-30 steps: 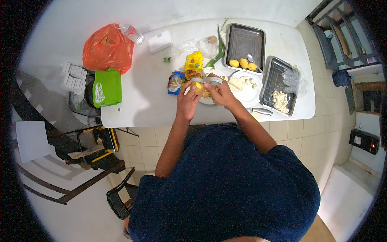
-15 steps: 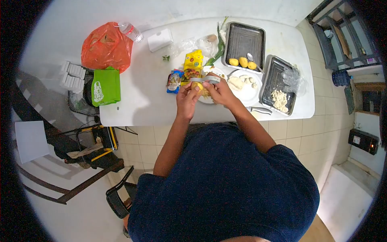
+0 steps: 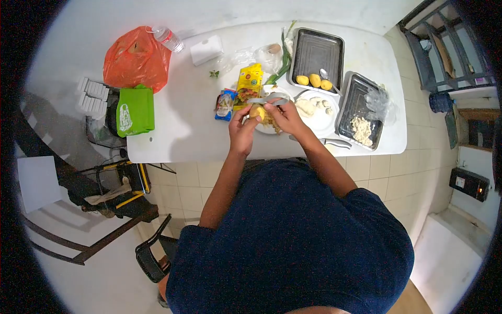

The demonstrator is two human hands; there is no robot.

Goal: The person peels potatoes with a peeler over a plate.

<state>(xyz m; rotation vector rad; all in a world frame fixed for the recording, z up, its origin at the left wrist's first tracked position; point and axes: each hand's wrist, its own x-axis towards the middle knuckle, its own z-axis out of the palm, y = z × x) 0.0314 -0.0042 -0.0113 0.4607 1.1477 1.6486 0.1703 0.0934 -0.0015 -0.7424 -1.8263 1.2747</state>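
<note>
My left hand (image 3: 242, 132) is closed around a partly peeled potato (image 3: 257, 111). In my right hand (image 3: 287, 119) is a grey-handled peeler (image 3: 277, 98), held across the top of the potato. Both hands are over a white plate (image 3: 267, 131), largely hidden by them, with peelings (image 3: 272, 124) on it. Just left of the plate are a yellow packet (image 3: 251, 78) and a blue packet (image 3: 225, 105). To the right, another white plate (image 3: 320, 130) carries pale pieces of food. A knife (image 3: 337, 142) lies by the near edge of the table.
A dark tray (image 3: 317, 51) holds three potatoes (image 3: 315, 80) and a spoon (image 3: 324, 74). Another tray (image 3: 348, 118) has crumbly pale food and a clear bag. Green leaves (image 3: 284, 68) lie behind. At left are an orange bag (image 3: 137, 60), a green bag (image 3: 137, 111) and a bottle (image 3: 170, 40).
The peeler has shifted slightly and turned over the potato, and my right hand has moved a little to the right. More of the potato shows now. The view has shifted slightly.
</note>
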